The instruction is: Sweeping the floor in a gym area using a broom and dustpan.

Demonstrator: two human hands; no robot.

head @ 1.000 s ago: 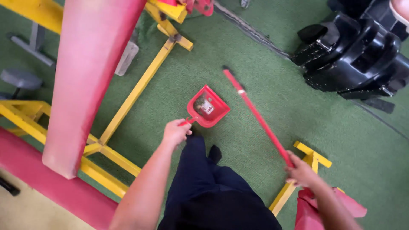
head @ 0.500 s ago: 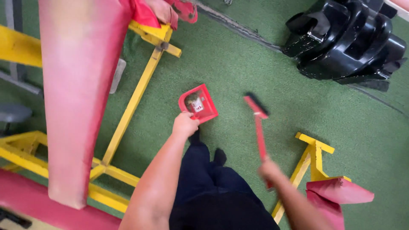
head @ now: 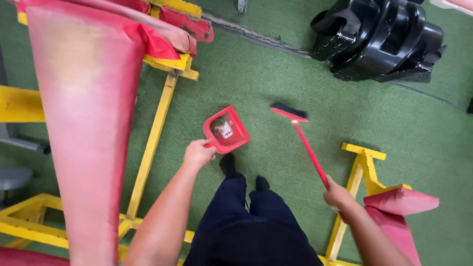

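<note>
Nearest the camera, dark navy trousers (head: pixel 251 221) and two dark-socked feet (head: pixel 244 173) are seen planted on the green artificial-turf floor (head: pixel 276 74). The left hand (head: pixel 198 153) is closed around the handle of a small red plastic dustpan (head: pixel 225 130), which is held low over the turf just ahead of the feet, with a little debris and a scrap of paper lying inside it. The right hand (head: pixel 338 195) is closed around the shaft of a long red-handled broom (head: pixel 306 143), whose dark-bristled head (head: pixel 288 112) is now set down just to the right of the dustpan. Compared with a second ago, the broom has been swung in from a far reach, so the head and the pan mouth are brought near each other, though a strip of turf is kept between them; the dustpan itself has hardly been shifted. Room is bounded on the left by a yellow steel frame (head: pixel 153 133) carrying a long pink padded bench (head: pixel 84 123), and on the right by a smaller yellow stand (head: pixel 362 165) with a pink pad (head: pixel 401 202) just beside the broom hand. Farther off, a stack of black moulded plastic parts (head: pixel 379 37) is seen, well apart, with open turf left between it and the broom head.
</note>
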